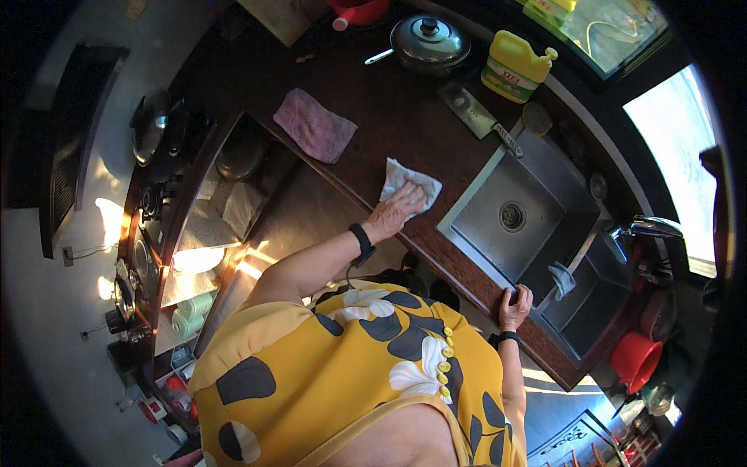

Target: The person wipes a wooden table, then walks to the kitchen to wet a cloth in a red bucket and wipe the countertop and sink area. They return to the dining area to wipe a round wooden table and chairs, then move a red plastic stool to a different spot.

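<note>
My left hand (395, 211) lies over a white cloth (407, 175) and presses it against the dark brown countertop (373, 125) near its front edge. The cloth's far part spreads out beyond my fingers. My right hand (515, 308) rests on the front rim of the double-bowl stainless steel sink (484, 257), with thumb and fingers apart. Left of the white cloth is a folded pink towel (315, 125). A cleaver (470, 111) lies beyond it, its handle reaching over the sink's corner.
Along the back stand a lidded pan (430, 42) and a yellow detergent jug (513, 67). A chrome faucet (648, 227) rises behind the sink; a small blue-grey cloth (561, 280) hangs over the divider. A red plastic basin (636, 361) is at the right, and open shelves (198, 262) at the left.
</note>
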`<state>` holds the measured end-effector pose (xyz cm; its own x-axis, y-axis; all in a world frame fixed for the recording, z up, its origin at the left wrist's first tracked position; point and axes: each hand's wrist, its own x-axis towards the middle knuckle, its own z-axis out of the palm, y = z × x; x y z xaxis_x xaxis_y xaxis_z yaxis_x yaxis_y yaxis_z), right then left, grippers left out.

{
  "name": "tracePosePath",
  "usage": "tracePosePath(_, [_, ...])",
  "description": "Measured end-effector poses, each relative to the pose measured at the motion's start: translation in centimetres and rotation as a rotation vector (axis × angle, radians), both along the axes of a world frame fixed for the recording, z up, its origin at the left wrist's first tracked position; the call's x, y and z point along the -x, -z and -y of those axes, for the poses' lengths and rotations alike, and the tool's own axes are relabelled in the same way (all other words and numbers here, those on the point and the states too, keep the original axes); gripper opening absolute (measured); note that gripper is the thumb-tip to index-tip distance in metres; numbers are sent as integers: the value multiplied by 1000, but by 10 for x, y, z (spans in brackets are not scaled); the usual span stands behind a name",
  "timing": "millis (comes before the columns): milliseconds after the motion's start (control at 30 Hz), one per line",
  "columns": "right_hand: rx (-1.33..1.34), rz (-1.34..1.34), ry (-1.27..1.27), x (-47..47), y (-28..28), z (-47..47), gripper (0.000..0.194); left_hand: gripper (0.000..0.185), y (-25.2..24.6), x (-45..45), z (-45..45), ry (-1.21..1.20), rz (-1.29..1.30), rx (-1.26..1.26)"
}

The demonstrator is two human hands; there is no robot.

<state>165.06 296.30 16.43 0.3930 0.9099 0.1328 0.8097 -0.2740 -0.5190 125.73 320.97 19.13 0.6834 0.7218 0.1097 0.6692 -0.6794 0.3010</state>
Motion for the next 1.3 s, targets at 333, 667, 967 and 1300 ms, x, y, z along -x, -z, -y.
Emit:
tracePosePath(333, [-9,4,-15,0,-3,2,23,34,23,26,-201,-501,87,29])
tracePosePath(667, [-30,15,7,3,-5,-2,23,67,10,-64,-10,149,-29,71])
tracePosePath(967, [-17,16,-8,4,-7,-2,24,68,19,-146,-106,75,116,65])
tracePosePath(1300, [-49,26,-12,1,-2,-1,24,74,13,-21,9,129,53,81])
